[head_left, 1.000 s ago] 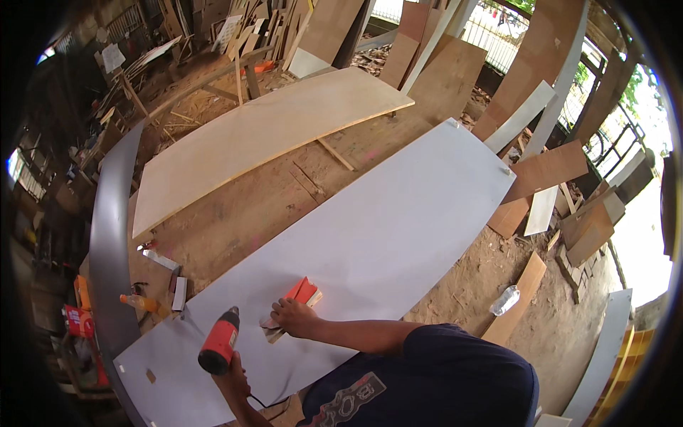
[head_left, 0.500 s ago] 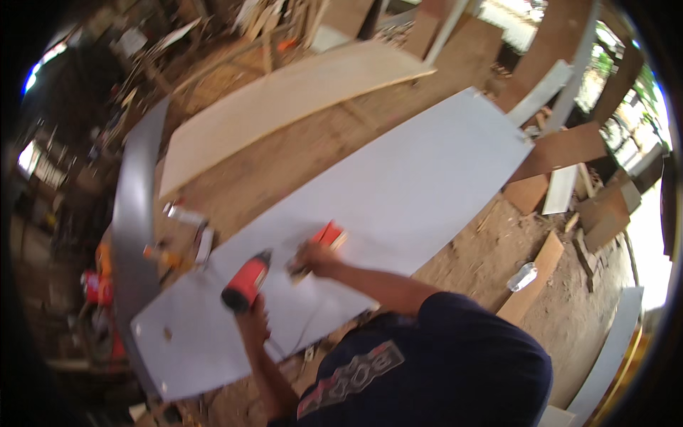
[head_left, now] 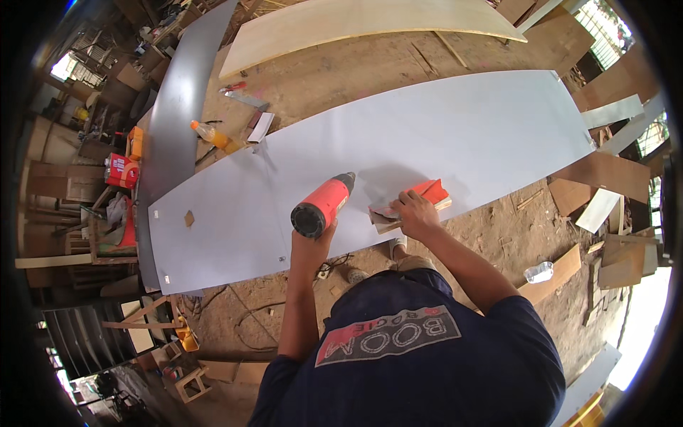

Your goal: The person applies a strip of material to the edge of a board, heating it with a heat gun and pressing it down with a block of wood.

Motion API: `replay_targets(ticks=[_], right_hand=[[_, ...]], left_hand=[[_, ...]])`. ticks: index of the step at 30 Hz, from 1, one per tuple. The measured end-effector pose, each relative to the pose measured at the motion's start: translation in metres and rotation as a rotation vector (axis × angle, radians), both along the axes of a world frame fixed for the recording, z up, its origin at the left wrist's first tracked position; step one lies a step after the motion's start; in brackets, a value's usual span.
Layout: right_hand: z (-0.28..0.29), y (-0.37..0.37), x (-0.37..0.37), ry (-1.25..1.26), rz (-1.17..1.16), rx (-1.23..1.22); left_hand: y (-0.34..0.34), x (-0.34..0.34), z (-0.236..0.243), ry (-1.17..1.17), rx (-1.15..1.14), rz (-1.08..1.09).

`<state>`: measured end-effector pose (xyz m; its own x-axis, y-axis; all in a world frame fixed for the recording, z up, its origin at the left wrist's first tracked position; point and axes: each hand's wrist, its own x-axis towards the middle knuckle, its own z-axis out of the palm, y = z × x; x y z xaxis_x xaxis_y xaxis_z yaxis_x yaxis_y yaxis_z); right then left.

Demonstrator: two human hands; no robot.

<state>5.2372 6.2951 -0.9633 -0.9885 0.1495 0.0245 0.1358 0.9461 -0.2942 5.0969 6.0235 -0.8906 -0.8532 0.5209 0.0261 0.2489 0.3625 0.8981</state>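
Observation:
My left hand [head_left: 313,245] is wrapped around the handle of a red and black heat gun [head_left: 325,205], whose dark nozzle points away from me and slightly right. The gun is over a long light-grey sheet panel [head_left: 469,128]. To its right, my right hand [head_left: 418,213] grips a wooden block [head_left: 388,226] with red material [head_left: 434,189] on its far side. The block appears to rest on the panel near its front edge. My fingers hide part of how the red material sits on the block.
A bottle of orange liquid [head_left: 217,136] lies at the panel's far left edge, near a handsaw [head_left: 245,98]. A pale wooden board [head_left: 356,21] lies beyond, and a dark sheet [head_left: 178,107] stands left. A clear plastic bottle [head_left: 539,272] and offcuts lie at right.
The view has shifted and turned, so the panel sits differently. The heat gun and the block are farther apart, the block now farther right. Both hands keep their grip.

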Motion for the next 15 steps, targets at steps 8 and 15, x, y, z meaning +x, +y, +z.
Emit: replay_targets(ticks=[8, 15], right_hand=[[0.002, -0.003, 0.017, 0.046, -0.051, -0.007], [-0.003, -0.003, 0.016, 0.028, -0.068, 0.022]], left_hand=[[0.033, -0.003, -0.002, 0.13, 0.006, -0.038], [-0.013, -0.006, -0.008, 0.114, -0.035, 0.086]])
